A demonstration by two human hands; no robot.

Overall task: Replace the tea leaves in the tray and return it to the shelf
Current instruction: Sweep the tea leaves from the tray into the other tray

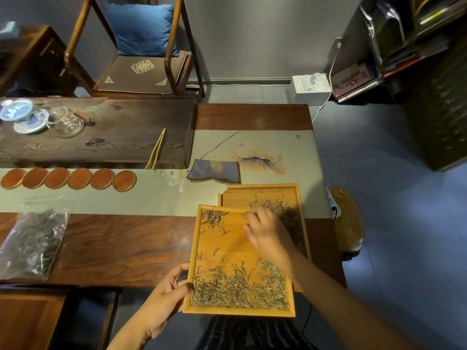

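Observation:
A square bamboo tray (222,248) sticks out over the table's near edge, its far end lying over a second bamboo tray (265,194). Dry tea leaves (240,289) lie thick along its near side, with a few more (213,217) at the far left corner. My left hand (166,296) grips the tray's left rim near the front corner. My right hand (265,233) hovers over the far right part of the tray, fingers bent down toward the leaves. The second tray holds its own small heap of leaves (275,205). A clear plastic bag of tea leaves (32,238) lies at the left.
The dark wooden table (126,243) carries a pale runner, a row of several round wooden coasters (68,178), a folded grey cloth (214,171), bamboo tongs (156,150) and a dark tea board with cups. A chair stands behind; a shelf (404,41) sits at the far right.

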